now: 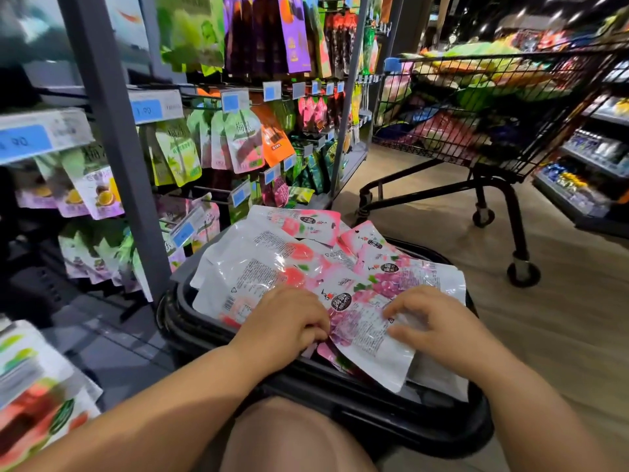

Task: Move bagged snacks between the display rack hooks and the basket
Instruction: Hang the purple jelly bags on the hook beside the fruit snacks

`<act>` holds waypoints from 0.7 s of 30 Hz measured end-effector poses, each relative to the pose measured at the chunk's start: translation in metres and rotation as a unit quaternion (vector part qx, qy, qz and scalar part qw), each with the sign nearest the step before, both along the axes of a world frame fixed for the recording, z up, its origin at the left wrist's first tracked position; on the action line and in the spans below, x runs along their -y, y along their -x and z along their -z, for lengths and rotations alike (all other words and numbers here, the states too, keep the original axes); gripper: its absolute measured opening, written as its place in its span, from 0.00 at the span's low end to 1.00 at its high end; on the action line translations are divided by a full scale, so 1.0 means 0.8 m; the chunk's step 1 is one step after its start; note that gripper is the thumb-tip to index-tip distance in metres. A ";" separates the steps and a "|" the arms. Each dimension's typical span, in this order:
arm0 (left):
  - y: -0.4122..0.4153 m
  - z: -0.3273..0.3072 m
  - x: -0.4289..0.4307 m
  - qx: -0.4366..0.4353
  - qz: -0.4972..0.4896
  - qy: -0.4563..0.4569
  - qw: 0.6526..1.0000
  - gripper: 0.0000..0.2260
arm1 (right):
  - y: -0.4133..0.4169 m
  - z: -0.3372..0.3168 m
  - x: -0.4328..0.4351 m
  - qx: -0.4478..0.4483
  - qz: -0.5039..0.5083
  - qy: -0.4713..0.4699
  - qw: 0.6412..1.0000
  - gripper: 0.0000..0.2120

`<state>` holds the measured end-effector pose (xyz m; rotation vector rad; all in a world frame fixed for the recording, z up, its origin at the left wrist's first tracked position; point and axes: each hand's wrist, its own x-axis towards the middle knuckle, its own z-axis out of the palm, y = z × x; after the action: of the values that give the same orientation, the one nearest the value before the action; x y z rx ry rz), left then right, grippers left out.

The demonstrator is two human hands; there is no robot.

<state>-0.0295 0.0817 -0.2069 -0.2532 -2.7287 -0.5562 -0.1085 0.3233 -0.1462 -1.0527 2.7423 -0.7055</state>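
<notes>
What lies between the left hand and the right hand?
A purple-printed snack bag, which the left hand and the right hand hold, in the head view.

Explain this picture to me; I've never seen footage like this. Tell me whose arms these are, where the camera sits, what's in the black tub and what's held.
No machine here: a person wears one camera on the head, looking down at their own bare arms. The tub is a shopping basket heaped with pink-and-white snack bags. The left hand and right hand both pinch a purple grape snack bag on top. At left stands the display rack of hanging bags; behind, a loaded shopping cart.
</notes>
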 end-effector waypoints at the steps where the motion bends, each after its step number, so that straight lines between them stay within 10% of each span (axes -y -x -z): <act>1: 0.000 -0.002 0.000 0.008 -0.005 -0.010 1.000 0.04 | -0.003 -0.001 0.002 -0.004 0.002 -0.005 1.000 0.06; 9: -0.003 -0.025 -0.009 0.000 -0.075 -0.089 0.993 0.05 | -0.048 -0.023 0.040 -0.038 -0.016 -0.102 0.994 0.27; 18: -0.006 -0.065 -0.024 -0.085 -0.076 -0.179 0.977 0.02 | -0.059 -0.028 0.050 -0.179 0.101 -0.077 0.976 0.11; 21: -0.007 -0.074 -0.029 -0.101 -0.118 -0.248 0.956 0.22 | -0.046 -0.030 0.041 -0.180 0.127 0.029 0.975 0.09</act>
<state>-0.0236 0.1048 -0.1478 0.1352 -2.2856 -1.0475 -0.0718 0.2908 -0.1222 -0.9288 3.2303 -0.6890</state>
